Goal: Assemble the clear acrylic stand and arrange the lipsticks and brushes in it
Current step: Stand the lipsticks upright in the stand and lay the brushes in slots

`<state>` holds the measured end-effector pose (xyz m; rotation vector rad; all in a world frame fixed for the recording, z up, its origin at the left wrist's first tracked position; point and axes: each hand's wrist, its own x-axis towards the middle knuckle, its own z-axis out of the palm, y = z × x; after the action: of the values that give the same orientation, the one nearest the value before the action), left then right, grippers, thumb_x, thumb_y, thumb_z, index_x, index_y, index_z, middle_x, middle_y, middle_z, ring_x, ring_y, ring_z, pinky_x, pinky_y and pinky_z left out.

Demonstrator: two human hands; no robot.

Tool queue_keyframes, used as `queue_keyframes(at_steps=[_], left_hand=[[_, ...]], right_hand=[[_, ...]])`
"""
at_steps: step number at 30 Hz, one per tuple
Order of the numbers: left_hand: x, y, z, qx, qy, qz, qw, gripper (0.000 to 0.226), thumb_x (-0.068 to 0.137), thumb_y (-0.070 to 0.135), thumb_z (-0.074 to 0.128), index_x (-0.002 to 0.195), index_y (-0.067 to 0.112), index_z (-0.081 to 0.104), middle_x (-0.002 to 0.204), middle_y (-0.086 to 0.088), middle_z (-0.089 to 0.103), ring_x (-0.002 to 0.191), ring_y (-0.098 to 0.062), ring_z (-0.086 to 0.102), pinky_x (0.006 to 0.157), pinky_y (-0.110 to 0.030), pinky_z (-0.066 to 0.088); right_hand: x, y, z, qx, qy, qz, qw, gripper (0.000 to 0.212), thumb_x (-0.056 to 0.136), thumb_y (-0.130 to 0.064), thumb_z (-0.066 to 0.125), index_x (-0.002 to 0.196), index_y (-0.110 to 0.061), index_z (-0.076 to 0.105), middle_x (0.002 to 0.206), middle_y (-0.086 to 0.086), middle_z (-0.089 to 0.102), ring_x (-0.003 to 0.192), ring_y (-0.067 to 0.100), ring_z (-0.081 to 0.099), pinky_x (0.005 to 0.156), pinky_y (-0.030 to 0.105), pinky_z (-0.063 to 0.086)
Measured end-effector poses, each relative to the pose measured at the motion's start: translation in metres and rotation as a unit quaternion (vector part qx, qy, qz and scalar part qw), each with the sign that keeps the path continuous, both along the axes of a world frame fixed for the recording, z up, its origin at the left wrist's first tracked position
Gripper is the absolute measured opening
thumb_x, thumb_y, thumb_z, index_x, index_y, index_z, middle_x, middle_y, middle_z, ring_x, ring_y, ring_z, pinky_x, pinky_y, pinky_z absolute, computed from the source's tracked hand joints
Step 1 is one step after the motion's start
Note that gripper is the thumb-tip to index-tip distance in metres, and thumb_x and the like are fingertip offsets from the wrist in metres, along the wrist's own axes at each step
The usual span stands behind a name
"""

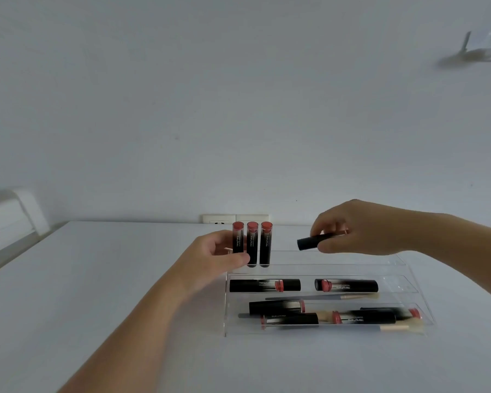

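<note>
Three lipsticks (251, 243) upright, right hand (360, 228) gripping lipstick (313, 241) horizontal, base leftward

white table (97, 279) | wall socket (235, 218) at back edge | white unit (9, 217) far left

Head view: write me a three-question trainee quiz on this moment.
1. How many lipsticks stand upright on the top tier of the clear stand?
2. True or false: the right hand holds a lipstick roughly level above the stand.
3. The left hand is at: A) the upright lipsticks, B) a brush, C) the wall socket.

Key: 1. Three. 2. True. 3. A.
</note>
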<state>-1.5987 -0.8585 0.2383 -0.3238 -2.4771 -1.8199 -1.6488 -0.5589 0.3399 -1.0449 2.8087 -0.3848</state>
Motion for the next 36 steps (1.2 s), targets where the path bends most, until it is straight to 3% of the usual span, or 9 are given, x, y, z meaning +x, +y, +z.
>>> queue_keyframes(at_steps=[6, 10, 17, 26, 30, 33, 36], left_hand=[[-0.003, 0.006, -0.001, 0.039, 0.005, 0.026, 0.999, 0.032, 0.070, 0.043, 0.080, 0.100, 0.035, 0.076, 0.090, 0.000, 0.078, 0.083, -0.012, 0.071, 0.087, -0.032, 0.052], [-0.004, 0.009, -0.003, 0.028, 0.002, 0.017, 0.999, 0.035, 0.070, 0.044, 0.080, 0.103, 0.035, 0.077, 0.098, 0.002, 0.079, 0.096, -0.015, 0.074, 0.099, -0.036, 0.051], [-0.006, 0.012, -0.005, 0.019, 0.008, 0.033, 0.999, 0.036, 0.066, 0.043, 0.082, 0.101, 0.037, 0.077, 0.098, 0.004, 0.079, 0.096, -0.016, 0.075, 0.102, -0.044, 0.052], [-0.007, 0.014, -0.005, 0.036, 0.004, 0.035, 0.999, 0.034, 0.065, 0.042, 0.082, 0.098, 0.038, 0.077, 0.095, 0.004, 0.080, 0.092, -0.013, 0.076, 0.099, -0.039, 0.053], [-0.008, 0.014, -0.005, 0.031, 0.006, 0.037, 0.999, 0.034, 0.065, 0.043, 0.082, 0.098, 0.039, 0.077, 0.094, 0.005, 0.080, 0.092, -0.012, 0.076, 0.094, -0.036, 0.053], [-0.008, 0.014, -0.005, 0.026, 0.007, 0.038, 0.999, 0.033, 0.065, 0.043, 0.081, 0.098, 0.039, 0.077, 0.094, 0.006, 0.079, 0.091, -0.011, 0.076, 0.094, -0.036, 0.053], [-0.008, 0.014, -0.005, 0.021, 0.005, 0.042, 0.999, 0.035, 0.065, 0.044, 0.081, 0.100, 0.039, 0.077, 0.095, 0.006, 0.079, 0.093, -0.011, 0.075, 0.097, -0.037, 0.052]], right_hand=[[0.001, -0.014, -0.012, -0.168, -0.085, -0.048, 0.981, 0.020, 0.075, -0.028, 0.084, 0.085, -0.039, 0.070, 0.073, -0.012, 0.065, 0.054, 0.005, 0.049, 0.050, 0.019, 0.039], [0.003, -0.024, -0.019, -0.220, -0.139, -0.068, 0.963, 0.019, 0.074, -0.017, 0.084, 0.084, -0.031, 0.076, 0.065, -0.011, 0.062, 0.054, 0.006, 0.048, 0.047, 0.017, 0.036], [0.004, -0.046, -0.024, -0.208, -0.146, -0.069, 0.965, 0.016, 0.075, -0.008, 0.078, 0.084, -0.021, 0.075, 0.061, -0.011, 0.059, 0.046, 0.006, 0.045, 0.042, 0.015, 0.035], [0.001, -0.063, -0.025, -0.161, -0.122, -0.092, 0.975, 0.010, 0.070, -0.017, 0.078, 0.077, -0.015, 0.071, 0.057, -0.004, 0.055, 0.051, 0.014, 0.045, 0.045, 0.023, 0.033], [0.002, -0.064, -0.027, -0.155, -0.115, -0.084, 0.978, 0.018, 0.072, -0.016, 0.079, 0.077, -0.006, 0.064, 0.058, -0.002, 0.049, 0.047, 0.013, 0.039, 0.042, 0.019, 0.028], [0.003, -0.064, -0.028, -0.156, -0.115, -0.074, 0.978, 0.028, 0.072, -0.015, 0.081, 0.062, -0.015, 0.055, 0.050, -0.010, 0.044, 0.043, 0.009, 0.035, 0.042, 0.017, 0.027], [0.003, -0.064, -0.030, -0.160, -0.111, -0.068, 0.978, 0.027, 0.072, -0.017, 0.083, 0.065, -0.015, 0.057, 0.050, -0.010, 0.046, 0.045, 0.010, 0.035, 0.044, 0.017, 0.027]])
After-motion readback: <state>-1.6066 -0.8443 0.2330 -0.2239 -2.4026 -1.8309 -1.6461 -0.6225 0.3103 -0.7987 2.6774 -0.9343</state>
